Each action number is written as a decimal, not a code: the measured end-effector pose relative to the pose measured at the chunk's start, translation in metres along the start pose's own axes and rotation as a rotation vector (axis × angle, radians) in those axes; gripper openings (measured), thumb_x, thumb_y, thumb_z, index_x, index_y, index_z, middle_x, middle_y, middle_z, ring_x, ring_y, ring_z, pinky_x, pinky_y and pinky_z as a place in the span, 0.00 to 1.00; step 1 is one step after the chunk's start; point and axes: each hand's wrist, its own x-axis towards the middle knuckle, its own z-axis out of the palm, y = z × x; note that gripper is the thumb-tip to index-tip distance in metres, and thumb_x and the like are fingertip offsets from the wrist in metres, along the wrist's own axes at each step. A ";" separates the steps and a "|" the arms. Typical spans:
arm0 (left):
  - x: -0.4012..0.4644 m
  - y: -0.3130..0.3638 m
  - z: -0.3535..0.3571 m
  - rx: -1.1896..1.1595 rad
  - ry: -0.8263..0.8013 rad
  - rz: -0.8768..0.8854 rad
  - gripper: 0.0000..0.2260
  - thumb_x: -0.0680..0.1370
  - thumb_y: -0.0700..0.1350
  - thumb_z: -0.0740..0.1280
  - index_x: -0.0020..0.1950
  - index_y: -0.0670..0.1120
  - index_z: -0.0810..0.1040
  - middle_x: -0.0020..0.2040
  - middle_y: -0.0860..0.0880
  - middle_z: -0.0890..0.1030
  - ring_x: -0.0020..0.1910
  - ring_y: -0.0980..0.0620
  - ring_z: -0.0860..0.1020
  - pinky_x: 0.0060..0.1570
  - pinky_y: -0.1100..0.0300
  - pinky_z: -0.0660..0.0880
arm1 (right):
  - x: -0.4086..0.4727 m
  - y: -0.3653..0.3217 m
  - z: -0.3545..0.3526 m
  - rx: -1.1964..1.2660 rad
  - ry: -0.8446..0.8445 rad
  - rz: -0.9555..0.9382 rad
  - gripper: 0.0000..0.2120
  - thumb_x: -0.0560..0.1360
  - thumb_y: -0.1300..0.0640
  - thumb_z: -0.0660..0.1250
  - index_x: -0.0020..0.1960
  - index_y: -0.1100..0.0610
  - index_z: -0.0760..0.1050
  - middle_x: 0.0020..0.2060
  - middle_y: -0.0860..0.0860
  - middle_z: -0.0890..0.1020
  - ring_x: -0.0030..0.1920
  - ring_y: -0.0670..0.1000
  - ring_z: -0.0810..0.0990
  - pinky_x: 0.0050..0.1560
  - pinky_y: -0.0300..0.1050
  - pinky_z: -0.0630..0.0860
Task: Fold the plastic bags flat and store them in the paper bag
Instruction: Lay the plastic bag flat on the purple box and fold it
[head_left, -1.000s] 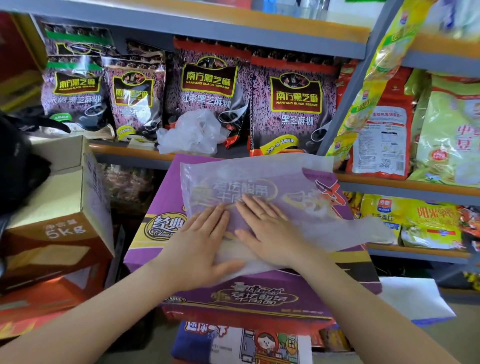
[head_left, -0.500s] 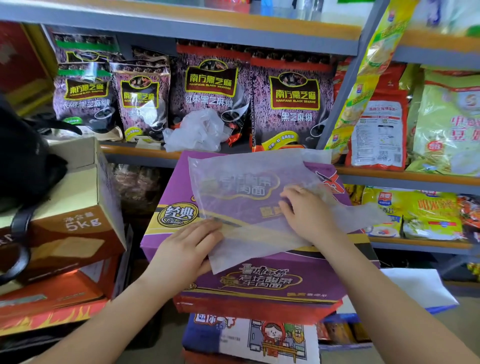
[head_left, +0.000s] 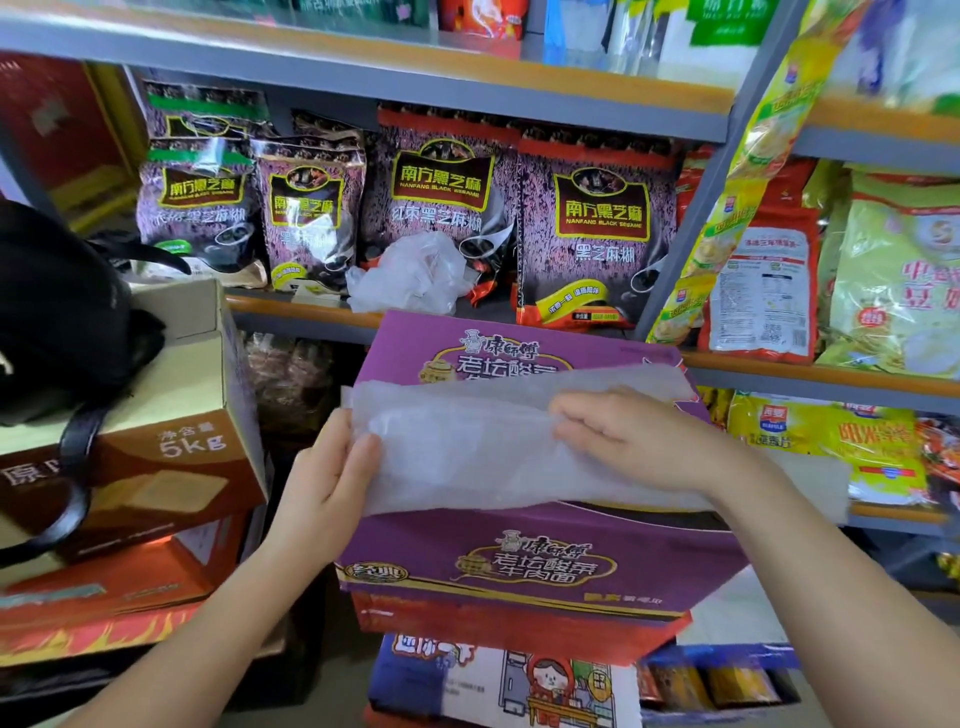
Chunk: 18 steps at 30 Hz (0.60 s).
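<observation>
Both hands hold a folded plastic bag (head_left: 467, 452) on the purple box (head_left: 519, 566): left hand (head_left: 324, 483) pinches its left edge, right hand (head_left: 639, 441) grips the top fold.

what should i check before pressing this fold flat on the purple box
1. Left hand grips the left end of the translucent plastic bag: ok.
2. Right hand holds the folded-over layer: ok.
3. Bag lies over the top of the purple cardboard noodle box: ok.
4. Fold edges line up: cannot tell, the right end is hidden behind the right hand and arm.
5. Paper bag within reach: cannot tell, none is clearly in view.
6. Crumpled clear plastic bag on the shelf not yet folded: not ok.
</observation>
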 end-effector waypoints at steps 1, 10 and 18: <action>0.000 0.001 -0.002 -0.020 0.005 -0.028 0.12 0.72 0.59 0.57 0.40 0.51 0.68 0.31 0.52 0.76 0.30 0.61 0.75 0.26 0.69 0.67 | 0.008 -0.002 -0.003 0.008 0.008 -0.003 0.16 0.81 0.54 0.55 0.34 0.45 0.60 0.28 0.43 0.68 0.33 0.34 0.69 0.37 0.31 0.64; 0.009 -0.013 0.002 0.626 -0.008 -0.008 0.08 0.77 0.46 0.63 0.48 0.41 0.72 0.25 0.48 0.73 0.24 0.47 0.73 0.27 0.58 0.63 | 0.063 0.023 0.023 -0.080 -0.043 0.094 0.18 0.78 0.56 0.60 0.30 0.50 0.61 0.33 0.44 0.66 0.37 0.42 0.67 0.43 0.44 0.64; 0.022 -0.021 -0.001 0.963 -0.052 0.096 0.10 0.67 0.46 0.64 0.30 0.44 0.66 0.21 0.46 0.70 0.22 0.43 0.72 0.29 0.60 0.59 | 0.076 0.036 0.046 -0.205 0.084 0.144 0.07 0.75 0.47 0.64 0.43 0.50 0.71 0.56 0.48 0.73 0.58 0.52 0.70 0.61 0.46 0.63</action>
